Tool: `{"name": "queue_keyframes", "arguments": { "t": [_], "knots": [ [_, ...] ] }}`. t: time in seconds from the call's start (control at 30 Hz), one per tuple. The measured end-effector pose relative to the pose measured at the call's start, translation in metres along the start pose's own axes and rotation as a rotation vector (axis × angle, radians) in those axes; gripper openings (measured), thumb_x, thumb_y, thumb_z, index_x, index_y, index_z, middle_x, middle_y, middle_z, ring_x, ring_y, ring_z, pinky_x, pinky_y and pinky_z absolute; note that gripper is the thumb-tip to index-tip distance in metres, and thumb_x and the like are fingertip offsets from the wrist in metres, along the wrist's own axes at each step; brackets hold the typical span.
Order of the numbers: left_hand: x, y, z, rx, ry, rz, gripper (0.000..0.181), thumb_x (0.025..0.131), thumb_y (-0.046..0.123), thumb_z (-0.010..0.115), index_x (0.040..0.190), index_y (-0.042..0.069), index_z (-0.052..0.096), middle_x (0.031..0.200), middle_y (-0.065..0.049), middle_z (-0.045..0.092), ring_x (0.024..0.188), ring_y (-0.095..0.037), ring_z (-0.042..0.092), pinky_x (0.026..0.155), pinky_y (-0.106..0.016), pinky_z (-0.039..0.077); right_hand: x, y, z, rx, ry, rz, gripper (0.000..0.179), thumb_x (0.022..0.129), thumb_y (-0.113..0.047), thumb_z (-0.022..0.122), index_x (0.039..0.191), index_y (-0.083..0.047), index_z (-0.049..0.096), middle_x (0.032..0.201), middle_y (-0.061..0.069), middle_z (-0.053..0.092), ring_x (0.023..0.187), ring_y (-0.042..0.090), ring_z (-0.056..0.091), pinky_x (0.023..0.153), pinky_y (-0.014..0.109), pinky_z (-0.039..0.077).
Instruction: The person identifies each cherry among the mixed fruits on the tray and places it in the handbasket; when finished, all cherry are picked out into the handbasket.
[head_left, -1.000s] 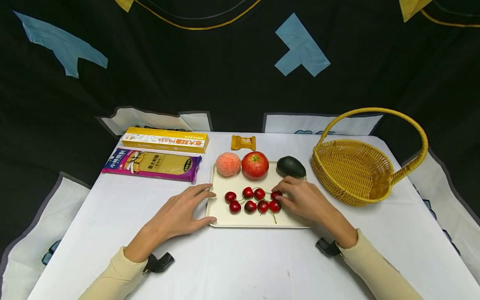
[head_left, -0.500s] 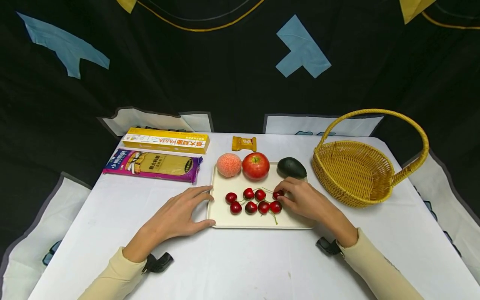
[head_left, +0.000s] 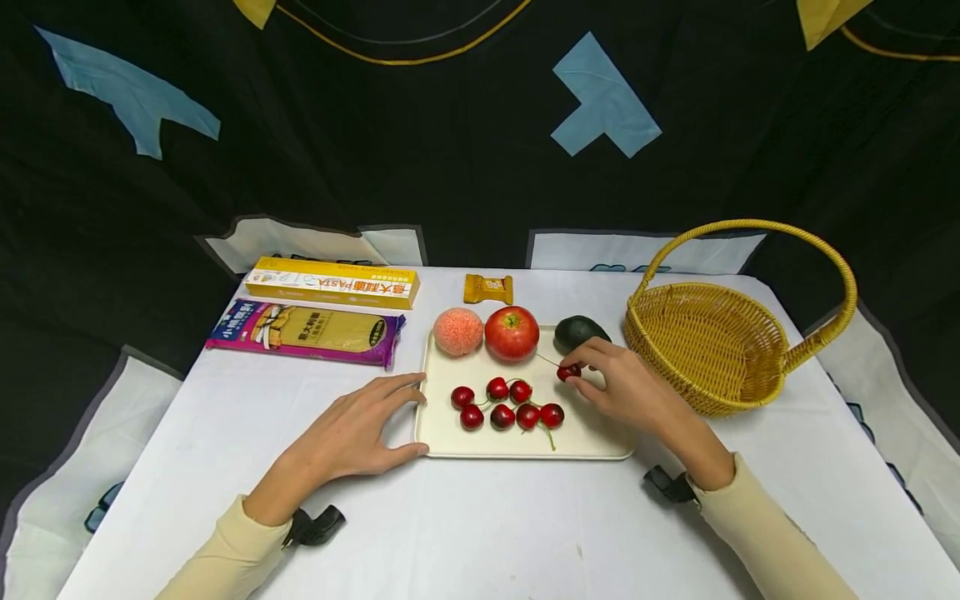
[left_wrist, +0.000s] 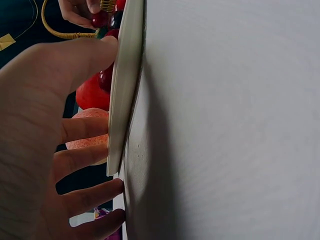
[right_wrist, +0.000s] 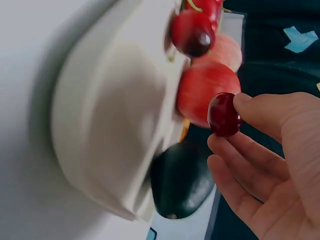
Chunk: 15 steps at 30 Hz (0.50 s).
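Right hand [head_left: 628, 385], right of centre frame: thumb and fingertips clamped on a small, round, glossy dark-red cherry [head_left: 568, 372], its thin stem pointing up and left. Right wrist view shows this cherry held clear of the cream rectangular tray [head_left: 592, 440], at centre frame.

Left hand [head_left: 358, 427], left of centre: fingers apart, nothing gripped; thumb and some fingertips touch the tray's left rim.

On the tray's middle: a cluster of seven round red cherries [head_left: 502, 417], some with green stems. Along its upper edge, left to right: fuzzy orange-pink peach [head_left: 458, 331], shiny red apple [head_left: 512, 333], dark-green oval avocado [head_left: 577, 332], the last just beside the right hand.

Right of frame: yellow woven basket [head_left: 701, 333] with tall arched handle. Upper left: long yellow-and-white pasta box [head_left: 332, 282], flat purple-and-gold noodle packet [head_left: 306, 332] below it. Above the apple: small orange-yellow wrapped snack [head_left: 488, 288]. All on a white-covered table [head_left: 465, 533].
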<state>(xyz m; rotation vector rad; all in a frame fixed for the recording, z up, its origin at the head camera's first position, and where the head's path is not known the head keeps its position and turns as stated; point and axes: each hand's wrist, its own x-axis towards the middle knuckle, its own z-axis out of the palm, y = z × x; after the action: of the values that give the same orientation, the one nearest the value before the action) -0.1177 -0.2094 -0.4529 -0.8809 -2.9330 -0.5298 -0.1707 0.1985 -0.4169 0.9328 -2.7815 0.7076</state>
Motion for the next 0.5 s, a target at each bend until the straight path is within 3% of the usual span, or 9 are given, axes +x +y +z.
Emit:
{"name": "queue_keyframes", "arguments": {
  "t": [0.37,0.5],
  "knots": [
    [0.001,-0.001,0.0,0.01,-0.002,0.004,0.062,0.088,0.062,0.082,0.133,0.021,0.07,0.164,-0.001,0.051,0.148,-0.029,0.052,0.113,-0.055,0.048,-0.003,0.022,-0.032,0.032,0.197,-0.052,0.023,0.088,0.002,0.086,0.108,-0.007,0.079,0.104,0.009,0.074,0.09,0.029,0.075,0.077,0.049,0.063],
    [0.0,0.0,0.0,0.007,0.001,0.005,0.062,0.088,0.062,0.081,0.133,0.021,0.07,0.164,-0.001,0.051,0.148,-0.03,0.052,0.112,-0.056,0.049,-0.006,0.033,-0.05,0.012,0.236,-0.029,0.025,0.088,0.002,0.086,0.111,-0.008,0.079,0.108,0.007,0.074,0.093,0.028,0.074,0.079,0.05,0.062]
  ]
}}
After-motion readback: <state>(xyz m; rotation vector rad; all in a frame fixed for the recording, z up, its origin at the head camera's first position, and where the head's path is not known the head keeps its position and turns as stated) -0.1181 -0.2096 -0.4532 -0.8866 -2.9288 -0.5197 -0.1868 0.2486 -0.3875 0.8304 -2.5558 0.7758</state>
